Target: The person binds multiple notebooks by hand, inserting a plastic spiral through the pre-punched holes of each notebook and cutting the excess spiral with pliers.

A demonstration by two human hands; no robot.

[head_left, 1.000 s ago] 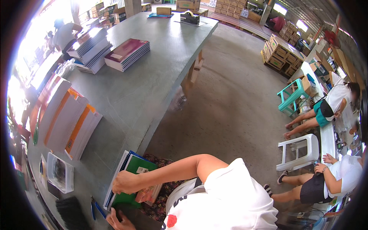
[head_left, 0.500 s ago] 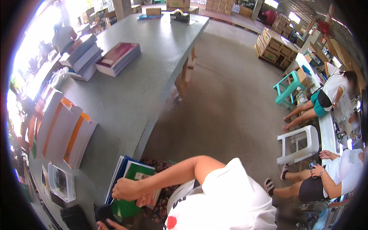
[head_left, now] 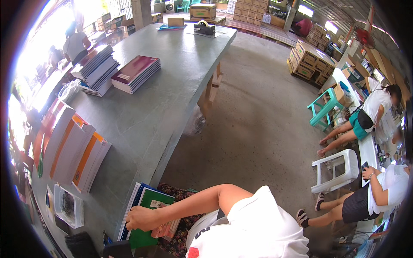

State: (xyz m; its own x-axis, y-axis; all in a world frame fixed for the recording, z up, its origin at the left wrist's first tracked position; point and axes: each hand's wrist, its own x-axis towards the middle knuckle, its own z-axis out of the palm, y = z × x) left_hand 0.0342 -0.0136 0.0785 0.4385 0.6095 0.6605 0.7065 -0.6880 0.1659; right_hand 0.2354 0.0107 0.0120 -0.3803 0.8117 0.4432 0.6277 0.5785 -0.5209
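Observation:
My right hand (head_left: 141, 218), its fingers curled, rests over a green notebook (head_left: 150, 198) near the table's front edge. Whatever the fingertips grip is hidden beneath them. Under the green cover lies a blue spiral notebook (head_left: 137, 198), its bound edge sticking out on the left. Below my right forearm sits a stack of orange-pink patterned booklets (head_left: 170, 230), partly covered by the arm. A dark flat object (head_left: 118, 249) shows at the bottom rim, beside the notebooks. My left hand is out of view.
On the grey table (head_left: 129, 116) stand orange-and-white book stacks (head_left: 81, 155), a clear plastic box (head_left: 69, 206), maroon books (head_left: 135, 73) and a tape dispenser (head_left: 204, 28). Two people are at the right, near a white stool (head_left: 335, 171) and green stool (head_left: 325, 107). Boxes (head_left: 312, 60) stand on the floor.
My left hand, seen at the bottom edge before, has dropped out of view. My right hand stays over the notebooks, slightly shifted. The view has tilted a little.

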